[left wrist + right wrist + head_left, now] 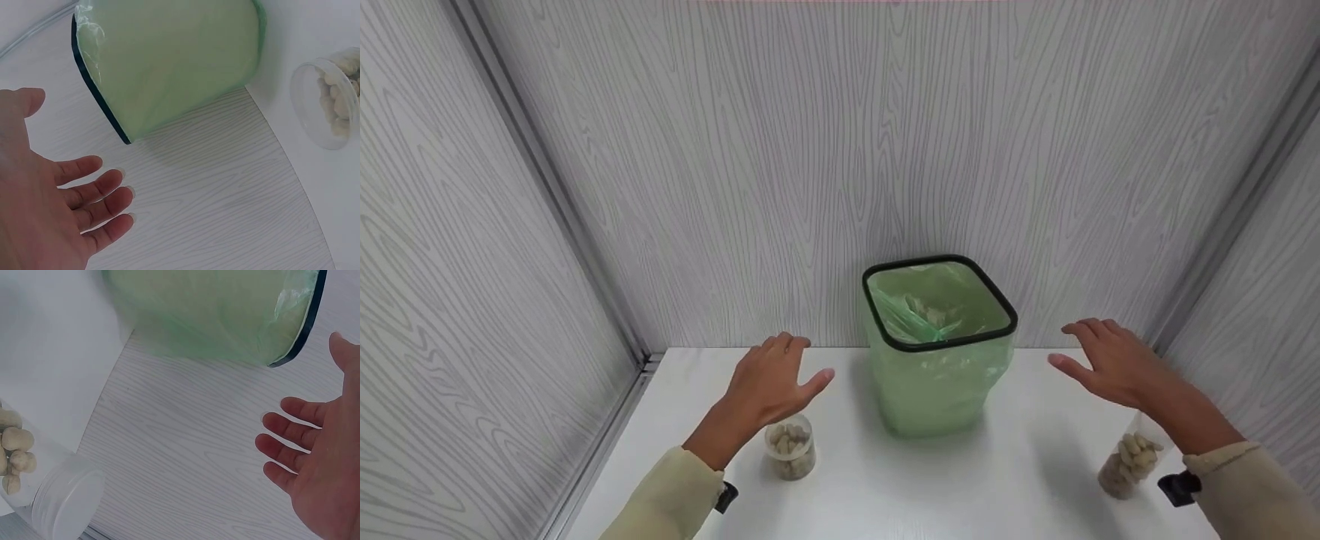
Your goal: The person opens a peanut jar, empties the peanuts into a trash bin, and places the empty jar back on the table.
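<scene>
Far L.: grey wood-grain side panel (457, 300), meeting rear panel (750, 150) at a metal strip. Next, a person's pale L. sleeve (667, 495), w/ small dark item (725, 497) at cuff. L. grip (769, 382), a bare hand raised over white table (915, 495), is released: fingers relaxed, slightly bent, thumb spread toward ctr. Nearest item, L. tub (791, 457), short & clear, stands upright on table just R. of the wrist in head view, holding pale nut-like pcs.; whether capped, cannot tell.

Ctr.: bin (926, 390) stands upright toward back of table, near rear panel, btwn the two grips & apart from both. Green liner, black squarish rim; crumpled green film visible inside.

R. grip (1110, 367) likewise released, raised over table, fingers relaxed, thumb pointing toward bin. R. jar (1129, 461), taller, clear, stands on table, partly hidden by R. wrist in head view; pale nut-like pcs. inside; R. wrist view shows translucent cap on. Far R.: R. sleeve (1252, 487) & second wood-grain panel (1271, 360).
</scene>
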The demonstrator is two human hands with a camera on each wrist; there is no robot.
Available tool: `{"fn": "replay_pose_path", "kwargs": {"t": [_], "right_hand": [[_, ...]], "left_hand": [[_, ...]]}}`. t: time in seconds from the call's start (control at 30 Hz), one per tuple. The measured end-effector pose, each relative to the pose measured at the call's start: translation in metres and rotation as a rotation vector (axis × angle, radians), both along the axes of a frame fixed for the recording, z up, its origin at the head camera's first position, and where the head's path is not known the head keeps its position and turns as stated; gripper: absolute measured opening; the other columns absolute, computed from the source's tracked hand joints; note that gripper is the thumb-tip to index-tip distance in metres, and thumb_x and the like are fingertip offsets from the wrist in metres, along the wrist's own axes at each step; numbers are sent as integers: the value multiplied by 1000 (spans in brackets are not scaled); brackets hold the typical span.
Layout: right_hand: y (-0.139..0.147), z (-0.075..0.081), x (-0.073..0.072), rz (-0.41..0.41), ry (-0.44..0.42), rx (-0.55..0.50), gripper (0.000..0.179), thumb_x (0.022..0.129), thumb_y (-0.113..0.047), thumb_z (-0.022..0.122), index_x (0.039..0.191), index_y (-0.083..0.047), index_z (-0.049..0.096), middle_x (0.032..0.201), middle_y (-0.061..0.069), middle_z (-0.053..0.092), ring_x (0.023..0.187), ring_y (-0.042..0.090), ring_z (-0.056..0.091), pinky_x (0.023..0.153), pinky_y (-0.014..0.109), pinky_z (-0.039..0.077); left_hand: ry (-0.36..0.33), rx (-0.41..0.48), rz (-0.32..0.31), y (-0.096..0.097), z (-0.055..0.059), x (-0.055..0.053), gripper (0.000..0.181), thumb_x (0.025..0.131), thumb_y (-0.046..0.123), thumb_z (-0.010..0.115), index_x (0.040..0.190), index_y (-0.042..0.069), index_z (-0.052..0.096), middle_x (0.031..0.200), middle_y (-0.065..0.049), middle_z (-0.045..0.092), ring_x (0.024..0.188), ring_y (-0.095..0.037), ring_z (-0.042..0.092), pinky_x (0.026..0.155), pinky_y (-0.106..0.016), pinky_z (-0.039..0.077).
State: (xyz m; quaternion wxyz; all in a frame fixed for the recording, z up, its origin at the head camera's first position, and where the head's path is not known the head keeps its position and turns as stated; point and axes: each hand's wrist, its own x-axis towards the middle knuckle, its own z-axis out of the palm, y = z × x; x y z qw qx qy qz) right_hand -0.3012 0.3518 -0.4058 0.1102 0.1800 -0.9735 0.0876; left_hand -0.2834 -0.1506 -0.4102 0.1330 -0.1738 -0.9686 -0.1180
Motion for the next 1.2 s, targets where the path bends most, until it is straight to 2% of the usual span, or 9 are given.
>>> {"fn": "replay_pose_path", "kwargs": {"t": [0.23, 0.63, 0.83, 1.0, 1.2], "right_hand": [[-6, 2, -6, 18, 8, -6, 64, 105, -49, 52, 138, 5, 56, 140, 30, 58, 132, 53, 51, 107, 71, 39], [-14, 8, -22, 42, 11, -30, 60, 106, -47, 50, 135, 5, 58, 136, 29, 60, 128, 49, 55, 107, 69, 42], [-20, 11, -32, 50, 7, -34, 59, 107, -47, 48, 133, 5, 59, 129, 26, 63, 123, 46, 57, 104, 66, 45], [-24, 12, -40, 60, -3, -42, 57, 108, -45, 47, 131, 6, 60, 124, 26, 64, 117, 43, 60, 100, 64, 47], [-29, 15, -50, 92, -17, -55, 54, 109, -41, 46, 128, 8, 59, 123, 28, 63, 114, 43, 61, 98, 62, 48]], "left_hand": [[11, 28, -4, 11, 2, -9, 69, 98, 63, 52, 135, 7, 62, 129, -14, 66, 118, -35, 65, 99, -53, 54], [-35, 61, 1, 26, 6, -18, 65, 99, 61, 52, 133, 6, 62, 124, -13, 67, 113, -34, 67, 97, -52, 55], [-45, 75, 6, 34, 8, -22, 64, 100, 60, 53, 130, 5, 62, 120, -13, 67, 108, -32, 67, 93, -50, 57], [-61, 81, -9, 43, 9, -27, 64, 101, 60, 51, 129, 3, 61, 118, -13, 67, 106, -31, 67, 90, -49, 57], [-75, 131, -41, 51, 11, -31, 62, 102, 57, 52, 128, 1, 62, 120, -15, 67, 108, -32, 67, 92, -51, 56]]}}
